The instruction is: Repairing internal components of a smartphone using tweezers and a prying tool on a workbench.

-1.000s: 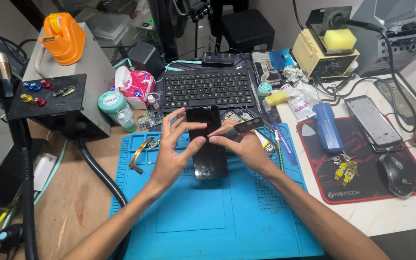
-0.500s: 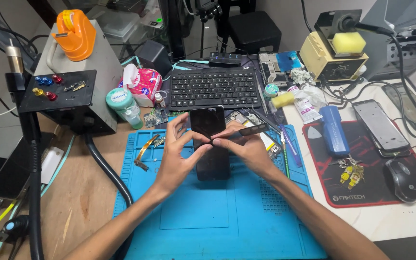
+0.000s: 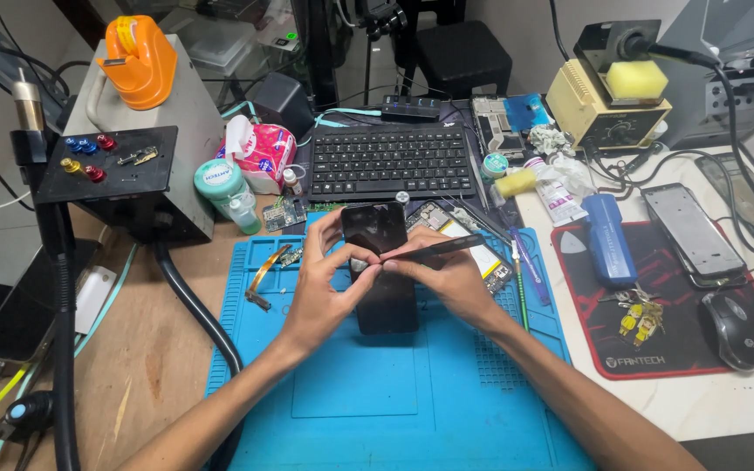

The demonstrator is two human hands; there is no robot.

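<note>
I see my left hand (image 3: pixel 325 283) with its fingers closed narrow on the left edge of a flat black rectangular smartphone (image 3: pixel 380 266), which lies on the blue silicone work mat (image 3: pixel 394 392) directly under both sets of fingers. My right hand (image 3: pixel 447 275) pinches a thin dark pair of tweezers (image 3: pixel 442 249), its tip meeting the phone's face just beside my left fingertips. Just beyond the fingers sits an opened phone body with a pale battery (image 3: pixel 473 244), and behind it a black keyboard (image 3: pixel 394 163). To the left of the fingers a small gold-handled tool (image 3: pixel 263 279) lies on the mat. Well to the right, a blue cylinder (image 3: pixel 608 240), another dark phone (image 3: pixel 693 234) and a black mouse (image 3: pixel 733 330) rest on a red pad (image 3: pixel 682 358) on the tabletop (image 3: pixel 133 366).
</note>
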